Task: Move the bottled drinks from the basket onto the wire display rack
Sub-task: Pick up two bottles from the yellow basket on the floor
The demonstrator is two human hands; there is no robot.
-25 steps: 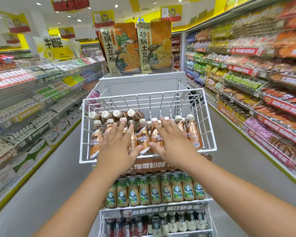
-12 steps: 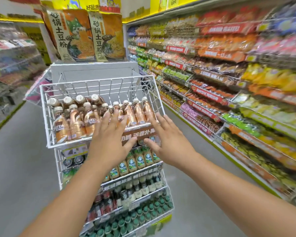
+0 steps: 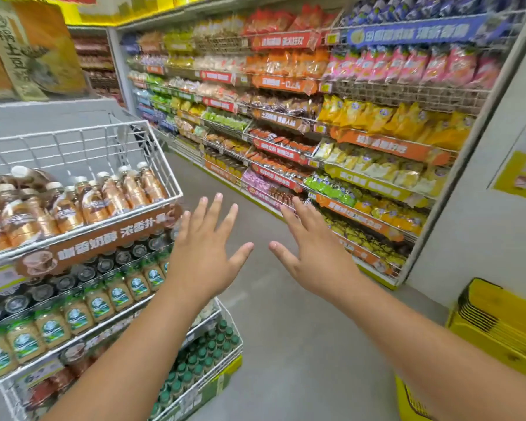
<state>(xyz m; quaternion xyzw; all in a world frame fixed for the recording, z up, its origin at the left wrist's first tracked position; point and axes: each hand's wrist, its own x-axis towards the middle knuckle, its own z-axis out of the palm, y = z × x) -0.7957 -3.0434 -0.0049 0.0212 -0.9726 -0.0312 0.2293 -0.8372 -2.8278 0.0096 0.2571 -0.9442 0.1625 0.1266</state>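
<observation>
The white wire display rack (image 3: 164, 165) stands at the left, its top basket packed with several brown coffee bottles (image 3: 110, 196). Lower tiers carry green-labelled bottles (image 3: 73, 314) and green-capped bottles (image 3: 195, 369). My left hand (image 3: 205, 253) hovers with fingers spread just right of the rack, holding nothing. My right hand (image 3: 313, 253) is beside it over the aisle floor, fingers spread and empty too. A stack of yellow shopping baskets (image 3: 498, 326) sits at the lower right; whether bottles lie in them I cannot tell.
A long wall of snack shelves (image 3: 331, 141) runs along the right of the aisle. A grey floor (image 3: 286, 344) lies between rack and shelves. A white wall panel (image 3: 483, 223) ends the shelving. Large noodle packs (image 3: 34, 56) stand above the rack.
Both hands have lifted off the bottles in the top basket and moved right, clear of the rack. The view has swung right toward the snack shelves and yellow baskets.
</observation>
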